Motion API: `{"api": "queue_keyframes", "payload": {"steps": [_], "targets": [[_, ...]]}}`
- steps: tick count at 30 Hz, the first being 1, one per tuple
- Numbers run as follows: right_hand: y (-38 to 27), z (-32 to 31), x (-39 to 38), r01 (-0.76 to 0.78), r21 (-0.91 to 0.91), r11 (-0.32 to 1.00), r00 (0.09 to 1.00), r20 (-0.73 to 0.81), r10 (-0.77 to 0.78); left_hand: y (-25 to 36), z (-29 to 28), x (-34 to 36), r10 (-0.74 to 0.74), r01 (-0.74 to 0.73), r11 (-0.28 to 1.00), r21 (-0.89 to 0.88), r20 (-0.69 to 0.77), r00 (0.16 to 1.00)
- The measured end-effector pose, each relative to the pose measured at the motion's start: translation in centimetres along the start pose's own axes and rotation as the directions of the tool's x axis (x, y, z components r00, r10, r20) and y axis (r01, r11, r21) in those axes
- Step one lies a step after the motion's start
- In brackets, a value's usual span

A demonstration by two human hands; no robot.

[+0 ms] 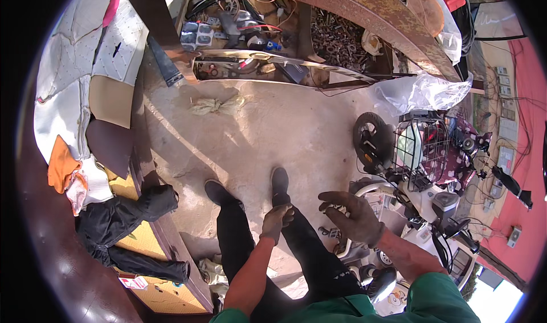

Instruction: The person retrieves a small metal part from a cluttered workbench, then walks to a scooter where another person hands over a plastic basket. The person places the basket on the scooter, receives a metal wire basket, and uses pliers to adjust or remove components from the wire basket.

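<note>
My left hand (276, 223), in a grey-brown work glove, is held in front of my thighs with its fingers curled together. Whatever may be inside those fingers is too small or hidden to make out. To its right, my right hand (354, 216) wears a matching glove. Its fingers are bent but apart, the thumb stands away from them, and I see nothing between them. Both hands are in the air, apart from each other. Nearest to my right hand is a parked white two-wheeler (424, 200) with a black wire basket (423, 152).
A rusty metal workbench (364, 15) stands ahead, with trays of tools, cables and loose bolts (342, 38). Clear plastic sheeting (424, 92) hangs at its right end. On the left, a black jacket (125, 223) and an orange cloth (62, 163) lie over furniture. Concrete floor (285, 126) lies between.
</note>
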State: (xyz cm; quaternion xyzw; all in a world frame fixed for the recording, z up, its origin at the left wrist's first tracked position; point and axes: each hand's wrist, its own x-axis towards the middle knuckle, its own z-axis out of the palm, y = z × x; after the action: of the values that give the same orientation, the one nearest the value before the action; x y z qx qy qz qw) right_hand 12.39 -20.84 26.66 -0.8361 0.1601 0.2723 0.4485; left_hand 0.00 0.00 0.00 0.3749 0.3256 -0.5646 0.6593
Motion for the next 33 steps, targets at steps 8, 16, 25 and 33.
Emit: {"api": "queue_keyframes", "payload": {"steps": [8, 16, 25, 33], "targets": [[1.9, -10.8, 12.3, 0.25, -0.057, 0.967, 0.899, -0.356, -0.253, 0.8, 6.5, -0.1, 0.029, -0.028, 0.999, -0.023, 0.044, 0.999], [6.2, -21.9, 25.3, -0.191, -0.457, 0.869, 0.648, -0.723, -0.238, 1.1, 6.8, 2.8, -0.018, 0.02, 0.994, -0.107, 0.019, 1.0], [8.0, -23.3, 30.9, -0.51, -0.299, 0.807, 0.702, -0.687, 0.188, 2.0, 7.8, 4.1, -0.039, 0.038, 0.995, -0.097, -0.014, 0.999], [9.7, -22.8, 31.3, -0.466, -0.347, 0.814, 0.657, -0.751, 0.056, 2.0, 7.6, 5.1, -0.056, 0.055, 0.992, -0.117, -0.004, 0.998]]}}
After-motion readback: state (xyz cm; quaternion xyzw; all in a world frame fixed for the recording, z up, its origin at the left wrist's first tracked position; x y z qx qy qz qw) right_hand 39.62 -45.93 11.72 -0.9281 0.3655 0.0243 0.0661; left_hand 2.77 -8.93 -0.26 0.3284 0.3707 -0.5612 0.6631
